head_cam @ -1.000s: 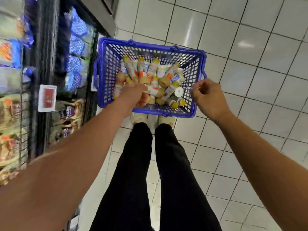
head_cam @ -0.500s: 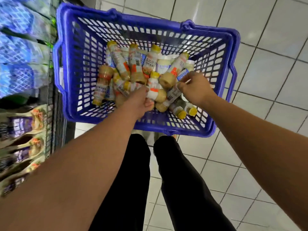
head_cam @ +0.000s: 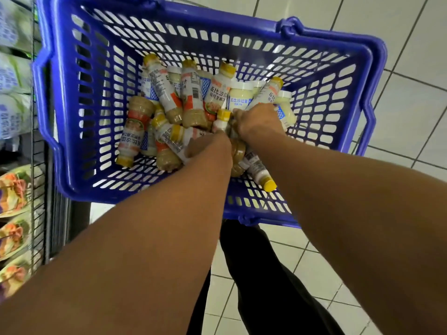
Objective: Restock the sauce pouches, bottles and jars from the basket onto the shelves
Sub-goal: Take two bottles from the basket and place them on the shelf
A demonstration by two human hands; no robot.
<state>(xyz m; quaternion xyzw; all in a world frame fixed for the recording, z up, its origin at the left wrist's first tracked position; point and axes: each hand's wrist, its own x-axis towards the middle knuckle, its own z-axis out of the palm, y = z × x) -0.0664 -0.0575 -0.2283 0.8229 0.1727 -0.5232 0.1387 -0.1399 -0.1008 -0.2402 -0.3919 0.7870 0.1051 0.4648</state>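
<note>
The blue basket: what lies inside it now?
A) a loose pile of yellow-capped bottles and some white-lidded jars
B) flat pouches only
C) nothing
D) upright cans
A: the basket holds bottles lying across each other, yellow caps showing, with white-lidded jars among them.

The fingers of the left hand (head_cam: 209,147) and of the right hand (head_cam: 260,122) are buried among the bottles (head_cam: 191,97), so whether either grips one cannot be told. Both forearms cover the nearest bottles and part of the near rim of the basket (head_cam: 372,76); its far left corner is cut off by the top edge. The shelves (head_cam: 38,151) at the left run out of frame, and their pouches (head_cam: 14,194) are blurred, the print unreadable. Small print on the bottle labels is too fine to read.
</note>
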